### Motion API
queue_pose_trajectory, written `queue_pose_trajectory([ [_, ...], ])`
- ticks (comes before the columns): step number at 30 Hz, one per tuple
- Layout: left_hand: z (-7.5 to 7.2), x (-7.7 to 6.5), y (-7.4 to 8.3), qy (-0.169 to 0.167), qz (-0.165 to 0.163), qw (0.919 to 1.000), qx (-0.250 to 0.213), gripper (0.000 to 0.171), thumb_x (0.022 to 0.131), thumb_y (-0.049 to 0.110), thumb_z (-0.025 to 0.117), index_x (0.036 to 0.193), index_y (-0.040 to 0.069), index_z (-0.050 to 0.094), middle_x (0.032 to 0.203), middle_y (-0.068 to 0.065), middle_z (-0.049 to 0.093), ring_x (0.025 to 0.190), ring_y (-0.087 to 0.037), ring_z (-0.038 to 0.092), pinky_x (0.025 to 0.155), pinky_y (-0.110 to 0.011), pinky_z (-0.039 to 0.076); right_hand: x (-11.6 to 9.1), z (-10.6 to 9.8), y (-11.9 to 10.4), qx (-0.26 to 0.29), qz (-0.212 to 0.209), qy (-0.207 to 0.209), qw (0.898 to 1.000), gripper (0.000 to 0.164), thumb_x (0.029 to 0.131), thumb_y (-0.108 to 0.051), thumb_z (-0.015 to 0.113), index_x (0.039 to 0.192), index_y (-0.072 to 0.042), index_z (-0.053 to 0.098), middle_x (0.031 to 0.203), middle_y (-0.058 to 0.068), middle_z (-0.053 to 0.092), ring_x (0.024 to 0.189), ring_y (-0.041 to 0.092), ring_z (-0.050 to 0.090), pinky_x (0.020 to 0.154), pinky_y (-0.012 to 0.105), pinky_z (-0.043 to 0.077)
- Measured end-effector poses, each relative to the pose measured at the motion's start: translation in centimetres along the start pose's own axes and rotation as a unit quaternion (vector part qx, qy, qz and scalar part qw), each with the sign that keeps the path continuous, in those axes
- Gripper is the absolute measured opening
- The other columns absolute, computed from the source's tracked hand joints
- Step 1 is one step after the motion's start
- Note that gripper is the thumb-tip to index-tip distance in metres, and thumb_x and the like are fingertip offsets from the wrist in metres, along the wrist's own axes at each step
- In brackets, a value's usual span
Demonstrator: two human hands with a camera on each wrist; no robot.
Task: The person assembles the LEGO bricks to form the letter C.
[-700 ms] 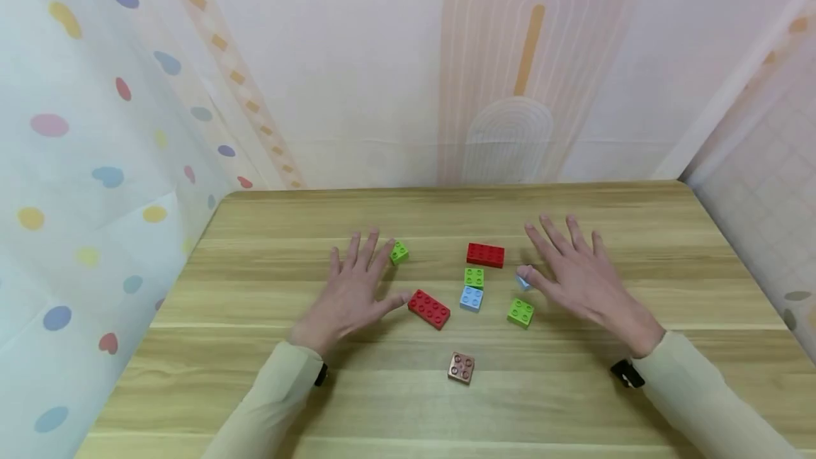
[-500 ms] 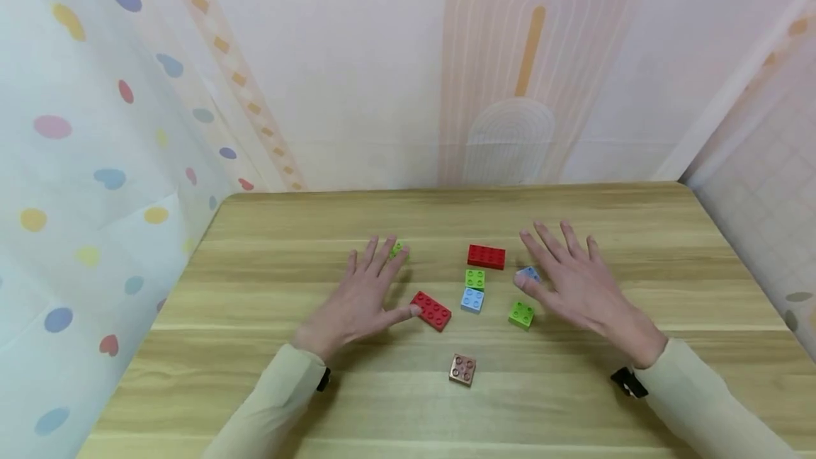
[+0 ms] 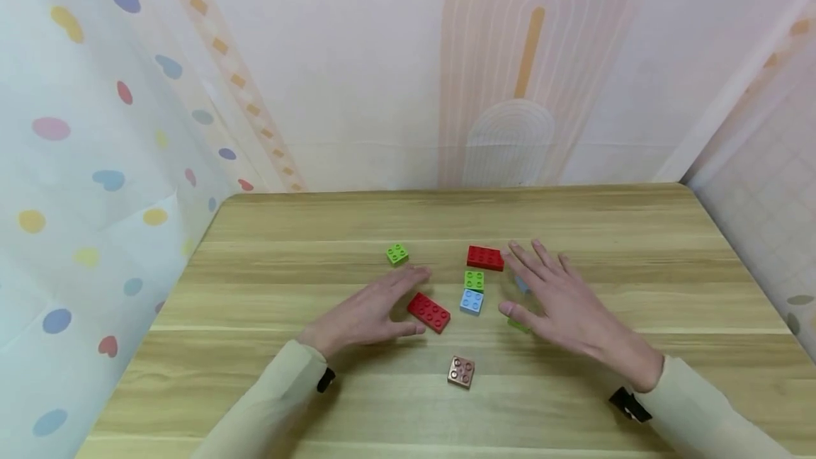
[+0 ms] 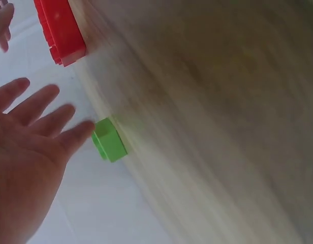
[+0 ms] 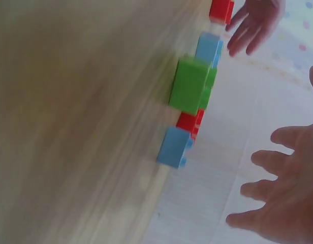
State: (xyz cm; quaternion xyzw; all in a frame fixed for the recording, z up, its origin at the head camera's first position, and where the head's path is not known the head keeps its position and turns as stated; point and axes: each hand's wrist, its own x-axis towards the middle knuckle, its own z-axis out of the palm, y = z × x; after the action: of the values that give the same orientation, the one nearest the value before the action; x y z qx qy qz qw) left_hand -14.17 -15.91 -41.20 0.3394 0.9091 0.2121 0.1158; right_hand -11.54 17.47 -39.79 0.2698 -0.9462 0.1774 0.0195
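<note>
My left hand hovers at the left of a red eight-stud toy brick, its thumb and fingers spread either side of the brick's near end. Beyond those fingers lies a lime green brick. My right hand, fingers extended, is over a light blue brick and a second green brick, partly hiding both. In the right wrist view, that green brick and blue brick stand apart from the fingers. Neither hand holds anything.
Between the hands, a green brick touches a light blue brick. Another red brick lies behind them, and a brown brick lies nearer the person. The wooden table meets a patterned curtain at the back.
My left hand has shifted right and turned, uncovering the left green brick. My right hand has moved left and nearer, now covering part of the right green brick. The bricks stay put.
</note>
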Motion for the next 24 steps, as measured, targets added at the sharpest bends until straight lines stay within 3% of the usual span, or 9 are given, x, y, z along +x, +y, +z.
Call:
queue_pose_trajectory([
  [5,-0.1,0.1,-0.2,-0.014,-0.01,0.9994,-0.029,0.079,0.089,0.039,0.074,0.155,0.021,0.033,0.156,0.003,0.037,0.142,-0.019,0.034,0.114,-0.045,0.031,-0.2,0.7,-1.2,0.031,-0.035,0.005,0.999,0.078,0.096,-0.056,0.056,0.156,-0.013,0.03,0.162,0.007,0.024,0.149,0.032,0.015,0.115,0.061,0.019],
  [10,-0.1,0.2,-0.5,-0.015,-0.011,0.9983,-0.056,0.072,0.089,0.029,0.076,0.151,0.017,0.041,0.148,0.003,0.048,0.137,-0.017,0.041,0.113,-0.04,0.033,-0.4,1.3,-2.5,0.077,-0.069,0.009,0.995,0.075,0.093,-0.051,0.064,0.152,-0.012,0.039,0.16,0.006,0.03,0.146,0.032,0.023,0.114,0.057,0.027],
  [18,0.1,0.5,-0.9,-0.008,0.004,0.9984,-0.056,0.06,0.088,0.021,0.077,0.142,0.012,0.052,0.14,-0.003,0.056,0.128,-0.019,0.051,0.109,-0.038,0.04,-0.7,1.5,-4.7,0.146,-0.049,-0.048,0.987,0.078,0.087,-0.057,0.069,0.153,-0.026,0.039,0.156,0.0,0.037,0.143,0.022,0.033,0.109,0.055,0.036],
  [24,0.0,0.6,-0.9,-0.012,-0.001,0.9989,-0.046,0.054,0.09,0.019,0.075,0.139,0.011,0.055,0.138,-0.005,0.057,0.128,-0.022,0.051,0.109,-0.041,0.04,-0.6,2.0,-5.6,0.167,-0.054,-0.084,0.981,0.078,0.085,-0.058,0.071,0.15,-0.022,0.044,0.15,-0.006,0.045,0.137,0.017,0.041,0.109,0.048,0.039],
])
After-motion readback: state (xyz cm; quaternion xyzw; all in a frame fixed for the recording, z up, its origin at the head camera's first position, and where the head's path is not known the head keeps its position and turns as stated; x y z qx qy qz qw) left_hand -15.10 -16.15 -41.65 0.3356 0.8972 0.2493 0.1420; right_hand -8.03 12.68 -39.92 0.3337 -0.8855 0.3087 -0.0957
